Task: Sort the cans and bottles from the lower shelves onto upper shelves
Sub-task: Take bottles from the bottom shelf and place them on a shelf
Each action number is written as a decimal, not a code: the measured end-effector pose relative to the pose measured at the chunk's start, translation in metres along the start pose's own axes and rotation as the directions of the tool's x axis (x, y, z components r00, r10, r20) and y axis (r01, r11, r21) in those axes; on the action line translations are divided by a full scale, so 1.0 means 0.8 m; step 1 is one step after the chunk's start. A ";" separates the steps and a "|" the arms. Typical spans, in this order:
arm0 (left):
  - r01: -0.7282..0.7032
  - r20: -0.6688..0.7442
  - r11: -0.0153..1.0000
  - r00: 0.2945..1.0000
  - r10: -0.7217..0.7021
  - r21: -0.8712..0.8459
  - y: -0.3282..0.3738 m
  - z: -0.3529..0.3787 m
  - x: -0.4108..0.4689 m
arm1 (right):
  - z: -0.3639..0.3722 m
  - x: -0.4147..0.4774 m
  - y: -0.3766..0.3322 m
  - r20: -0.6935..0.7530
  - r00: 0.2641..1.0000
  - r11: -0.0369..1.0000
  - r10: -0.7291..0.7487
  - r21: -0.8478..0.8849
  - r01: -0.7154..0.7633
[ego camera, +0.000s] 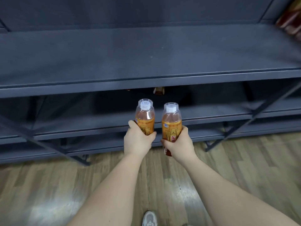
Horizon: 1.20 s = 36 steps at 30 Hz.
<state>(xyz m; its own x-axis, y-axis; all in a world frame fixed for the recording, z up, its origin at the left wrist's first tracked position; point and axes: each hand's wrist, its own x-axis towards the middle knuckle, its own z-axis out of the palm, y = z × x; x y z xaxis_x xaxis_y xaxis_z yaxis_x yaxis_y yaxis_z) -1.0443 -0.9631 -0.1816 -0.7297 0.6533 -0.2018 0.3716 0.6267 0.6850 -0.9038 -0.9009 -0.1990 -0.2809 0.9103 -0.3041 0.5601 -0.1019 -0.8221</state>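
Observation:
My left hand (137,141) grips an upright orange-labelled drink bottle (145,116) with a clear cap. Beside it, my right hand (179,145) grips a second matching bottle (171,123), also upright. Both bottles are held in the air in front of the dark grey shelving, below the front edge of the wide upper shelf (146,84). Under that shelf's edge, the top of another brown bottle (158,90) peeks out from a lower shelf (211,118).
Red and gold packages (291,22) sit at the upper shelf's far right end. Diagonal metal braces (254,115) cross the rack's lower levels on both sides. Wooden floor (48,185) lies below, with my shoe (149,218) at the bottom edge.

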 end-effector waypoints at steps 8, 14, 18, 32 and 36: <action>-0.229 0.145 0.973 0.964 0.224 0.019 0.137 0.066 -0.048 | -0.150 -0.006 0.029 -0.232 0.973 0.998 0.007 0.064 0.008; -0.386 0.207 0.922 0.903 0.376 0.009 0.231 0.125 -0.099 | -0.268 -0.025 0.064 -0.407 0.911 0.992 0.066 0.129 -0.014; -0.489 0.236 0.872 0.847 0.477 -0.008 0.298 0.169 -0.141 | -0.351 -0.040 0.090 -0.484 0.869 0.984 0.100 0.178 -0.014; -0.692 0.315 0.716 0.663 0.680 -0.091 0.509 0.320 -0.292 | -0.609 -0.092 0.183 -0.720 0.681 0.977 0.133 0.209 0.030; -0.739 0.343 0.662 0.593 0.728 -0.127 0.564 0.362 -0.312 | -0.670 -0.089 0.200 -0.764 0.627 0.978 0.155 0.207 0.010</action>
<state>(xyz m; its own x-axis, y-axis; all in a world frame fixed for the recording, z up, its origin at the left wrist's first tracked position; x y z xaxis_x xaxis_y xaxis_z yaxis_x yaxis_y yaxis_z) -0.5285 -0.7208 -0.0250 0.0349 0.9897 0.1386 0.7119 -0.1220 0.6916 -0.3764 -0.7667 -0.0512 0.5057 0.8613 0.0498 0.3841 -0.1730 -0.9070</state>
